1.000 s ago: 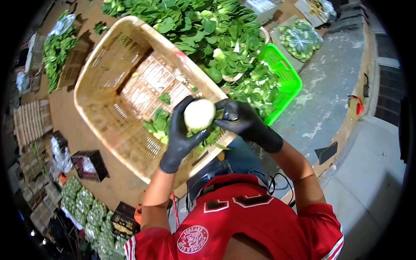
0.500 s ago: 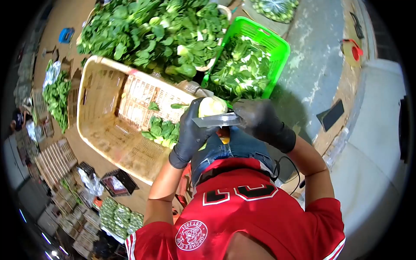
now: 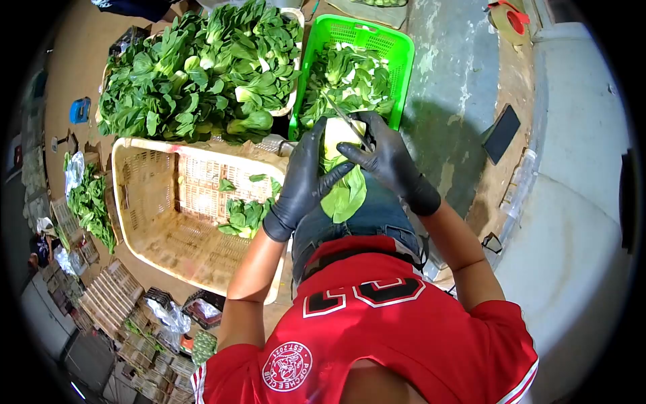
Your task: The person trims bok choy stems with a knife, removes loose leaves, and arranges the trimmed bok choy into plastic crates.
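My left hand (image 3: pixel 301 182), in a black glove, is closed around a head of bok choy (image 3: pixel 346 198). Its pale base points away from me and its leaves hang toward my jeans. In my black-gloved right hand (image 3: pixel 393 161) is a knife (image 3: pixel 344 116). The blade slants up and left across the pale base, while the right thumb rests on the bok choy. The right fingers hide most of the handle. Just beyond my hands stands a green crate (image 3: pixel 404 71) with bok choy heads in it.
To the left sits a worn cream plastic crate (image 3: pixel 145 252) with some loose leaves (image 3: pixel 245 214). Behind it is a large heap of bok choy (image 3: pixel 195 77). A dark flat panel (image 3: pixel 501 133) and a tape roll (image 3: pixel 515 22) lie on the right. Part of another person (image 3: pixel 138 8) shows at the top.
The knife blade has swung from pointing left to pointing up and away. The bok choy's leaves now show below my hands. My view has shifted, moving the crates left in frame.
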Demonstrator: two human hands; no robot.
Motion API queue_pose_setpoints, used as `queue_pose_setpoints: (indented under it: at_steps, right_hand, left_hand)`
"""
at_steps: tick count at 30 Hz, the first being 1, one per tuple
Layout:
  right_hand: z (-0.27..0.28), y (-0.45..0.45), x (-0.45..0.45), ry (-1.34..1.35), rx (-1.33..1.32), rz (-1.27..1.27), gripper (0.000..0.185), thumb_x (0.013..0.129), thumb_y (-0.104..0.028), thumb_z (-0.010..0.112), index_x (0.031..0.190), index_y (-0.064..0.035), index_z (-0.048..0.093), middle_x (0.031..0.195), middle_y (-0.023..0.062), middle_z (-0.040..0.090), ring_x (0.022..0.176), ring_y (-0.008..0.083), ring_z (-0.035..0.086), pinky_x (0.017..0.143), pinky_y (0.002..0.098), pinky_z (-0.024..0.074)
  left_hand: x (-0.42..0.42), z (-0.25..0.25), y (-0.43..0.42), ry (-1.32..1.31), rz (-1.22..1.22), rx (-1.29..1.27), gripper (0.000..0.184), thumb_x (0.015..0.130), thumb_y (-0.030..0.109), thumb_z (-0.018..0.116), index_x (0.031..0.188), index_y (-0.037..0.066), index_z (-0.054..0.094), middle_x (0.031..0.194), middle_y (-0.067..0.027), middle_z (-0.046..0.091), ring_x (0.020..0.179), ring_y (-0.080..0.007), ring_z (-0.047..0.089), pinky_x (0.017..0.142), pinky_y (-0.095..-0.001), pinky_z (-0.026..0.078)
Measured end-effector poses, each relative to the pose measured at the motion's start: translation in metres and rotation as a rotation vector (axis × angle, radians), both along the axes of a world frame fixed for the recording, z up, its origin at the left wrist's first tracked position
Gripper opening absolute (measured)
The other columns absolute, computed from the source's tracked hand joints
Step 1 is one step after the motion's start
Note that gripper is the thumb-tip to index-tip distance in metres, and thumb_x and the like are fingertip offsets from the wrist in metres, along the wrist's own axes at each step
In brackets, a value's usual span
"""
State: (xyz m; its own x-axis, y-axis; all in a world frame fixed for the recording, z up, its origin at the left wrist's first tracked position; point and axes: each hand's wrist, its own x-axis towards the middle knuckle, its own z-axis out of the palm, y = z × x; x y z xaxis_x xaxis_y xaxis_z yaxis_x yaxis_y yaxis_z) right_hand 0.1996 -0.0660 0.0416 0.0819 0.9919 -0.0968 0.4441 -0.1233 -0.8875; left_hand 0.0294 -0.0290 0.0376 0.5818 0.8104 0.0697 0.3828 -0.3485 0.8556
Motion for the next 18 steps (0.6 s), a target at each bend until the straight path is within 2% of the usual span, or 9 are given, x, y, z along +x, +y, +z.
queue_pose_setpoints:
  at_steps: [2, 4, 6, 10, 13, 14, 17, 18]
  right_hand:
    - [0.0, 0.005, 0.003, 0.069, 0.054, 0.087, 0.049, 0.073, -0.029, 0.073, 0.104, 0.0021, 0.05, 0.079, 0.0188, 0.058, 0.069, 0.0236, 0.06, 0.063, 0.0327, 0.0467]
    - [-0.004, 0.009, 0.007, 0.221, 0.084, 0.143, 0.042, 0.075, -0.024, 0.072, 0.1, 0.003, 0.053, 0.081, 0.0169, 0.059, 0.07, 0.0173, 0.058, 0.065, 0.0305, 0.0464]
    - [-0.006, 0.01, 0.011, 0.208, 0.058, 0.202, 0.038, 0.076, -0.021, 0.07, 0.099, 0.0037, 0.054, 0.083, 0.0153, 0.06, 0.073, 0.0157, 0.057, 0.067, 0.0308, 0.0464]
    - [-0.003, 0.012, 0.008, 0.357, -0.165, 0.215, 0.033, 0.077, -0.019, 0.067, 0.097, 0.0033, 0.055, 0.082, 0.016, 0.061, 0.071, 0.0179, 0.057, 0.067, 0.031, 0.0462]
    - [-0.006, 0.016, 0.01, 0.151, -0.124, 0.277, 0.03, 0.077, -0.018, 0.065, 0.096, 0.0028, 0.056, 0.083, 0.0159, 0.061, 0.07, 0.0208, 0.058, 0.066, 0.0322, 0.0462]
    - [-0.006, 0.016, 0.009, 0.151, -0.184, 0.26, 0.036, 0.076, -0.019, 0.068, 0.102, 0.0029, 0.055, 0.087, 0.0155, 0.062, 0.075, 0.0227, 0.058, 0.071, 0.0322, 0.046]
    - [-0.022, 0.013, -0.008, 0.284, 0.047, 0.182, 0.042, 0.075, -0.019, 0.07, 0.108, 0.0027, 0.054, 0.091, 0.0168, 0.061, 0.083, 0.0227, 0.058, 0.077, 0.0315, 0.0449]
    - [-0.023, 0.01, -0.012, 0.262, 0.115, 0.153, 0.046, 0.075, -0.019, 0.071, 0.111, 0.0023, 0.052, 0.094, 0.0154, 0.061, 0.088, 0.0195, 0.057, 0.081, 0.0301, 0.0434]
  left_hand:
    - [-0.006, 0.002, 0.001, -0.098, 0.051, -0.192, 0.067, 0.075, 0.023, 0.072, 0.125, -0.002, 0.034, 0.115, -0.0226, 0.049, 0.105, -0.0304, 0.053, 0.088, -0.036, 0.043]
    - [-0.012, -0.006, 0.003, -0.33, 0.063, -0.451, 0.066, 0.074, 0.022, 0.073, 0.123, -0.001, 0.035, 0.113, -0.0161, 0.051, 0.106, -0.0235, 0.051, 0.09, -0.0339, 0.042]
    - [-0.018, 0.0, 0.004, -0.422, 0.069, -0.612, 0.066, 0.072, 0.02, 0.075, 0.122, 0.0, 0.037, 0.111, -0.0114, 0.052, 0.106, -0.0187, 0.05, 0.091, -0.0325, 0.041]
    - [-0.027, -0.019, 0.006, -0.397, 0.057, -0.667, 0.064, 0.072, 0.018, 0.075, 0.122, 0.001, 0.039, 0.11, -0.0102, 0.052, 0.103, -0.0181, 0.051, 0.089, -0.0316, 0.042]
    - [-0.026, -0.027, 0.004, -0.476, 0.086, -0.754, 0.064, 0.07, 0.017, 0.076, 0.12, 0.002, 0.039, 0.109, -0.0091, 0.052, 0.101, -0.0178, 0.052, 0.088, -0.0312, 0.043]
    - [-0.024, -0.028, 0.001, -0.47, 0.12, -0.734, 0.066, 0.069, 0.017, 0.076, 0.12, 0.002, 0.037, 0.109, -0.0103, 0.052, 0.1, -0.018, 0.052, 0.087, -0.0314, 0.043]
    - [-0.022, -0.018, -0.003, -0.338, 0.18, -0.53, 0.065, 0.072, 0.012, 0.073, 0.122, 0.002, 0.033, 0.11, -0.0118, 0.049, 0.105, -0.0194, 0.048, 0.09, -0.0323, 0.041]
    - [-0.021, -0.014, -0.004, -0.267, 0.221, -0.392, 0.069, 0.07, 0.014, 0.076, 0.121, 0.002, 0.031, 0.108, -0.012, 0.048, 0.103, -0.0192, 0.048, 0.089, -0.0326, 0.042]
